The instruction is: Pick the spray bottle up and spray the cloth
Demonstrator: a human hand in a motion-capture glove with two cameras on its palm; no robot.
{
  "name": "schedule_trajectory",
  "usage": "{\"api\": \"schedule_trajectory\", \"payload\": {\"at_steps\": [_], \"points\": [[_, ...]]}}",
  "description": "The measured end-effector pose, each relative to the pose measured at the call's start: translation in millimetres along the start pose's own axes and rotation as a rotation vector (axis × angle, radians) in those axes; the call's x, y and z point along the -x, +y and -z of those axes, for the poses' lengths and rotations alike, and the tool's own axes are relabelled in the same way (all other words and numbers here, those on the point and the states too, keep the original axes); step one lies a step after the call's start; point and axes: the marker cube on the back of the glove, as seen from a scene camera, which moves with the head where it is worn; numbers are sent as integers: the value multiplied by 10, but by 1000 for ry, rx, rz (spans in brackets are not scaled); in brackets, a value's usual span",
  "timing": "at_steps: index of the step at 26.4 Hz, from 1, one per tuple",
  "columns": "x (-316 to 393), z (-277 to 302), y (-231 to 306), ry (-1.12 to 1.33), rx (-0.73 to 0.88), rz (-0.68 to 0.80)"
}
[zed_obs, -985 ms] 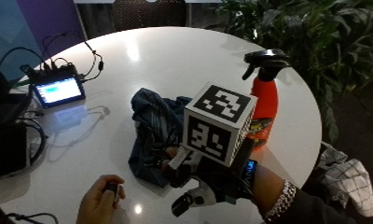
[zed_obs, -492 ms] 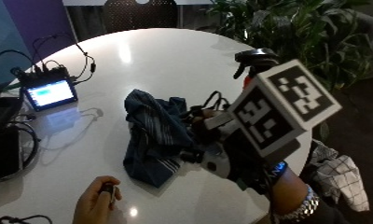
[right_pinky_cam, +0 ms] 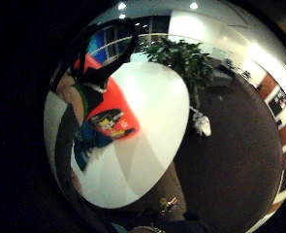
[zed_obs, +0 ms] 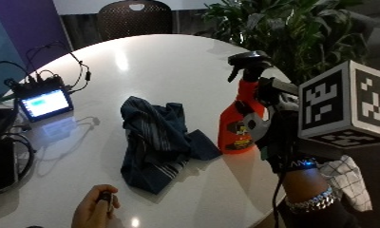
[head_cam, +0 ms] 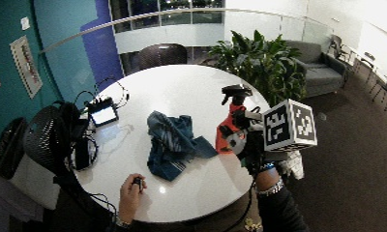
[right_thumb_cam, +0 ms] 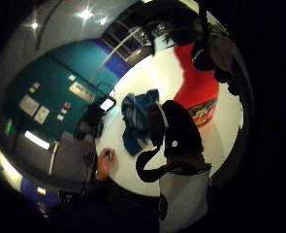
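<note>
One hand (zed_obs: pixel 275 130) closing in beside bottle (zed_obs: pixel 239 124), finger spread unclear; wrapping the neck under trigger, staying upright, nozzle aiming at cloth (zed_obs: pixel 157 140).

**The gloved hand has reached the spray bottle**

A second ago the right hand (zed_obs: pixel 275 130) was low, near the table's front edge and by the cloth (zed_obs: pixel 155 142). Half a second ago it was moving across toward the bottle. Now it is up against the side of the red spray bottle (zed_obs: pixel 241 121), which stands upright on the table (zed_obs: pixel 158 61) where it stood before.
</note>
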Motion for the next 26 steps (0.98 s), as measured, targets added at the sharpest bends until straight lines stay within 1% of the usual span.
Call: {"api": "schedule_trajectory", "payload": {"at_steps": [3, 6, 12, 18, 23, 26], "points": [[-49, -65, -71, -1, -48, -71], [-18, -162, -189, -43, -29, -105], [56, -406, -374, -250, 29, -142], [104, -507, -496, -472, -3, -160], [132, -586, -572, -586, 5, -209], [102, -616, -560, -619, -24, -233]]}}
